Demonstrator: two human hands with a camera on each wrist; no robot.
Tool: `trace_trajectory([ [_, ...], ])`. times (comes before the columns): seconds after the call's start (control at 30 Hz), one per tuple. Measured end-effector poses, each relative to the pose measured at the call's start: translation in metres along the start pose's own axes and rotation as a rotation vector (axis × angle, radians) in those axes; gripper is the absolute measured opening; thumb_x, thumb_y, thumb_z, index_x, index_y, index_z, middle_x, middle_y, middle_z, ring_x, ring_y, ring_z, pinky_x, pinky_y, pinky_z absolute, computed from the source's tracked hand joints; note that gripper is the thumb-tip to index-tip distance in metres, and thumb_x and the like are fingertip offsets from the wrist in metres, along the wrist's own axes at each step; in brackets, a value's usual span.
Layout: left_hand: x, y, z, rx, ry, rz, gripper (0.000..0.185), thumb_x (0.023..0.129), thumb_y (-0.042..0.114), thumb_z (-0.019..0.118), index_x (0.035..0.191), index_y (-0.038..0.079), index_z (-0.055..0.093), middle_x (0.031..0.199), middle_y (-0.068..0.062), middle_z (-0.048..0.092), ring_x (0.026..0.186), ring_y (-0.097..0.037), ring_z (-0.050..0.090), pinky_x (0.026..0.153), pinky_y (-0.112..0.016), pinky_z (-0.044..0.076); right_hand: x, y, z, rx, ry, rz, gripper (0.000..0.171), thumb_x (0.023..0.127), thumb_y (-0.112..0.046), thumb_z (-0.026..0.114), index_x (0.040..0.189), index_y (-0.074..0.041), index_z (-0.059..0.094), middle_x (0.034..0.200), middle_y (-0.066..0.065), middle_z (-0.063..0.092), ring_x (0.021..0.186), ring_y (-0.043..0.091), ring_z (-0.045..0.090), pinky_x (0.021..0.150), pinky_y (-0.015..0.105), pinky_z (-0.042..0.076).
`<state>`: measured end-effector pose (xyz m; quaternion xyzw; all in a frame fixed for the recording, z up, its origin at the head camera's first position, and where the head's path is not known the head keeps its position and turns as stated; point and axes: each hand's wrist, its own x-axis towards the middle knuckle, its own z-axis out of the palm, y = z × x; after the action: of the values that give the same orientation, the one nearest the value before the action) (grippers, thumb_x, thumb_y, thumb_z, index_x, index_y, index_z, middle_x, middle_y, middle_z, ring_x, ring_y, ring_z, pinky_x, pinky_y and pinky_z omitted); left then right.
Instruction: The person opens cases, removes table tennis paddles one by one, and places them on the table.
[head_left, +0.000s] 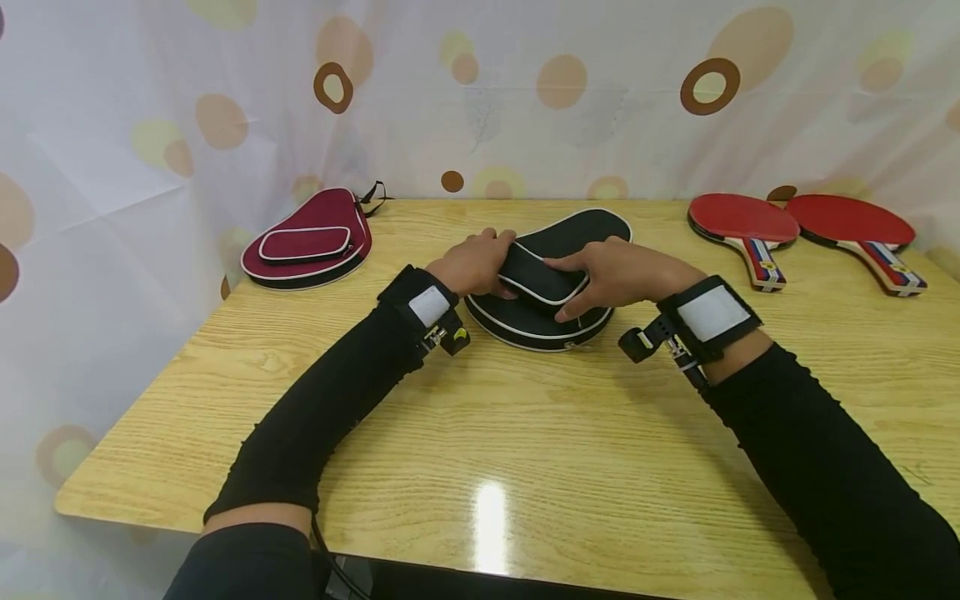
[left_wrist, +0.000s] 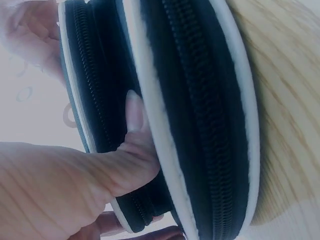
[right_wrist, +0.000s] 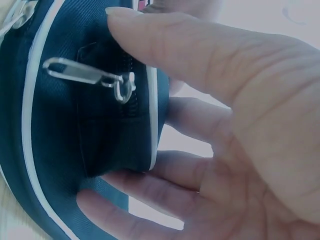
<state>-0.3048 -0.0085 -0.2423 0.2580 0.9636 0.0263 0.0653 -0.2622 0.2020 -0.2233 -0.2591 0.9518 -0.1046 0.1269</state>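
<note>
A black racket case point(head_left: 588, 227) with white piping lies flat at the middle of the wooden table point(head_left: 480, 433). A small zipped pocket point(head_left: 536, 279) stands up from its top. My left hand point(head_left: 476, 262) grips the pocket's left end. In the left wrist view its thumb point(left_wrist: 131, 145) presses into the seam between the pocket and the case body point(left_wrist: 200, 125). My right hand point(head_left: 607, 275) curls round the pocket's right end. The right wrist view shows its thumb point(right_wrist: 165, 37) above and its fingers below the pocket point(right_wrist: 60, 150), right beside the metal zipper pull point(right_wrist: 85, 75).
A maroon racket case point(head_left: 307, 242) lies at the table's back left. Two red table-tennis paddles point(head_left: 742, 221) point(head_left: 851, 221) lie at the back right. A spotted curtain point(head_left: 525, 92) hangs close behind the table. Bare wood stretches between the case and the table's near edge.
</note>
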Motion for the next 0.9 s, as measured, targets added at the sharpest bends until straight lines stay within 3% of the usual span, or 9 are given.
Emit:
trace_trajectory([
  [0.33, -0.0004, -0.0027, 0.0019, 0.007, 0.041, -0.001, 0.081, 0.093, 0.034, 0.075, 0.151, -0.002, 0.032, 0.144, -0.024, 0.046, 0.131, -0.037, 0.050, 0.107, -0.043, 0.044, 0.0000, -0.0023, 0.0001, -0.005, 0.017, 0.001, 0.080, 0.087, -0.038, 0.080, 0.154, -0.017, 0.042, 0.068, 0.007, 0.058, 0.083, 0.024, 0.051, 0.068, 0.033, 0.038],
  [0.43, 0.0005, -0.0028, 0.0020, 0.005, 0.040, -0.002, 0.079, 0.093, 0.033, 0.074, 0.151, -0.002, 0.033, 0.144, -0.025, 0.047, 0.132, -0.037, 0.049, 0.106, -0.044, 0.044, 0.0000, -0.0027, 0.0002, -0.010, 0.027, -0.003, 0.079, 0.086, -0.037, 0.081, 0.153, -0.016, 0.044, 0.086, 0.009, 0.070, 0.092, 0.024, 0.055, 0.072, 0.034, 0.040],
  [0.57, 0.0019, -0.0030, 0.0023, 0.008, 0.038, -0.011, 0.078, 0.093, 0.032, 0.074, 0.150, -0.002, 0.034, 0.144, -0.024, 0.047, 0.132, -0.036, 0.049, 0.107, -0.043, 0.043, 0.0000, -0.0034, 0.0003, -0.015, 0.029, -0.009, 0.078, 0.086, -0.037, 0.081, 0.152, -0.015, 0.045, 0.102, 0.011, 0.073, 0.098, 0.024, 0.057, 0.074, 0.035, 0.042],
  [0.73, 0.0039, -0.0047, 0.0039, -0.002, 0.042, -0.040, 0.074, 0.093, 0.030, 0.075, 0.148, -0.002, 0.036, 0.143, -0.023, 0.048, 0.132, -0.034, 0.049, 0.106, -0.043, 0.044, -0.0007, -0.0054, 0.0002, -0.012, 0.020, -0.008, 0.078, 0.087, -0.037, 0.080, 0.153, -0.015, 0.044, 0.099, 0.008, 0.073, 0.099, 0.024, 0.058, 0.074, 0.035, 0.042],
  [0.87, 0.0048, -0.0061, 0.0048, -0.021, 0.049, -0.065, 0.073, 0.093, 0.029, 0.075, 0.147, -0.001, 0.037, 0.143, -0.023, 0.049, 0.132, -0.034, 0.050, 0.105, -0.045, 0.045, -0.0009, -0.0070, 0.0003, -0.016, 0.013, -0.004, 0.079, 0.087, -0.037, 0.080, 0.153, -0.015, 0.043, 0.084, 0.005, 0.069, 0.090, 0.023, 0.058, 0.072, 0.034, 0.041],
  [0.9, 0.0049, -0.0061, 0.0048, -0.024, 0.049, -0.071, 0.073, 0.093, 0.029, 0.075, 0.147, -0.001, 0.037, 0.143, -0.023, 0.048, 0.132, -0.034, 0.050, 0.105, -0.045, 0.045, -0.0008, -0.0073, 0.0004, -0.017, 0.014, -0.003, 0.078, 0.087, -0.037, 0.080, 0.153, -0.015, 0.044, 0.088, 0.008, 0.070, 0.088, 0.023, 0.058, 0.071, 0.034, 0.041],
])
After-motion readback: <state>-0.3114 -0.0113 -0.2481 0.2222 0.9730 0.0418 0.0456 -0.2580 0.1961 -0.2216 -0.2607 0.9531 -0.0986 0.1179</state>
